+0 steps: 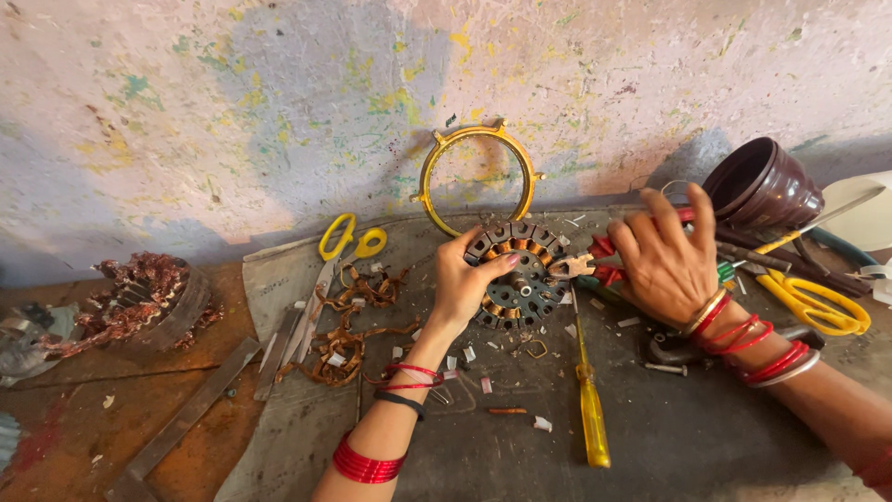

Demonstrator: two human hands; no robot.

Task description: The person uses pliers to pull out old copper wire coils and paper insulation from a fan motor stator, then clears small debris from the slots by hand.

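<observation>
Gripping the stator [517, 275], left hand [463, 282]; right hand [664, 260] clamps pliers [585, 264], yellow screwdriver [588, 402] beside.

Two pairs of yellow-handled scissors can be counted, one [346, 244] by the wall, one [818, 305] off right. One yellow screwdriver [589, 402], one round motor stator [517, 274], one yellow metal ring [478, 175] and one dark pot [762, 186] are seen too.

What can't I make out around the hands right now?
Head view:
- Pliers: handles hidden under the right hand.
- Motor core: left edge covered by the left hand.
- Dark tool: mostly behind the right wrist.
- White object: cut off by the right edge.
</observation>
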